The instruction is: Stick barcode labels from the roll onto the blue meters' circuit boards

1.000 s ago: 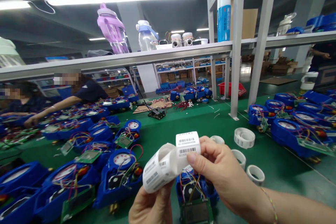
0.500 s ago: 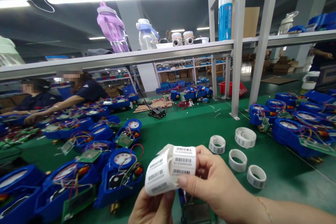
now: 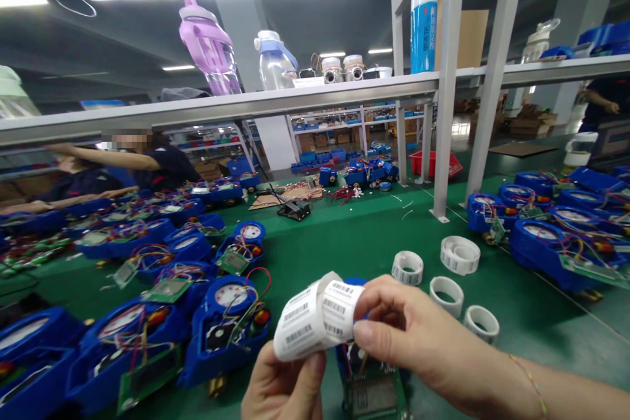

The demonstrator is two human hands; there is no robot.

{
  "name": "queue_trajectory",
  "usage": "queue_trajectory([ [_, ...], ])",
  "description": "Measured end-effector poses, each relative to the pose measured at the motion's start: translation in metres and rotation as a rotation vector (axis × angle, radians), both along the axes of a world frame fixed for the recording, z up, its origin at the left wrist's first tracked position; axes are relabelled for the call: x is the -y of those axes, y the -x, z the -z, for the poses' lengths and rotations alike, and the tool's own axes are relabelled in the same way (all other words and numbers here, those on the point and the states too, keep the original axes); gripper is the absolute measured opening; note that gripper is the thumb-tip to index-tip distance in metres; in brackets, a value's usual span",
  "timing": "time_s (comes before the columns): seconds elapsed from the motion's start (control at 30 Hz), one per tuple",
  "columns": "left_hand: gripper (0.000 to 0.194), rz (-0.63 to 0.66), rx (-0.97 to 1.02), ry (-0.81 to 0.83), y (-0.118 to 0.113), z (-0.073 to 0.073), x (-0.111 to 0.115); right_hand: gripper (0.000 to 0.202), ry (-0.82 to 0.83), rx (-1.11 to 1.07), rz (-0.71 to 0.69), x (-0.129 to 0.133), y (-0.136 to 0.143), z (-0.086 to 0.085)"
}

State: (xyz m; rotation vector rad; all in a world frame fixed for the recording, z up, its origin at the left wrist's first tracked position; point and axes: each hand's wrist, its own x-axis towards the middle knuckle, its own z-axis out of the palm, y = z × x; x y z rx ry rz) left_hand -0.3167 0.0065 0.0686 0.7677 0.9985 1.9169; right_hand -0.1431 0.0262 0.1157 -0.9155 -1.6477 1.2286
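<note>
A white roll of barcode labels (image 3: 299,320) is held up at the lower centre. My left hand (image 3: 288,384) grips it from below, thumb in front. At its right end, my right hand (image 3: 408,335) pinches the label strip between thumb and fingers. Under the hands sits a blue meter unit with a green circuit board (image 3: 374,394), partly hidden. Just right of my right hand, several label rolls (image 3: 460,256) lie on the green table.
Many blue meter units (image 3: 229,328) with wires and boards cover the left, and more (image 3: 546,243) stand at the right. A white shelf (image 3: 315,92) with bottles crosses above the table, on metal posts (image 3: 447,92). Co-workers (image 3: 165,167) are at the far left.
My right hand has shifted slightly right, and the label roll is more tilted. More of the blue unit below shows. At the far left a co-worker's arm is now raised.
</note>
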Motion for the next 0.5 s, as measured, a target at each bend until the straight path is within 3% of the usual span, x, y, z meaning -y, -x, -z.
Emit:
queue_trajectory([
  [0.07,0.031,0.013,0.003,0.012,0.001,-0.002,0.001,0.027,-0.337,0.094,0.213,0.0,-0.008,0.004],
  [0.13,0.031,0.037,-0.001,0.026,0.002,-0.003,0.002,0.033,-0.8,0.224,0.359,-0.003,-0.014,0.005],
  [0.2,0.032,0.065,-0.01,0.035,0.002,-0.003,0.002,0.03,-1.161,0.361,0.339,-0.007,-0.017,0.004],
  [0.27,0.033,0.071,-0.017,0.037,0.001,0.0,0.002,0.02,-1.305,0.418,0.255,-0.009,-0.015,0.001],
  [0.3,0.034,0.067,-0.021,0.035,0.001,0.001,0.001,0.017,-1.296,0.392,0.224,-0.01,-0.013,0.0],
  [0.37,0.036,0.05,-0.029,0.032,0.002,0.006,0.0,0.015,-1.129,0.275,0.213,-0.008,-0.008,-0.001],
  [0.5,0.036,0.024,-0.043,0.022,0.006,0.014,-0.002,0.014,-0.353,0.015,0.128,-0.004,0.005,0.0],
])
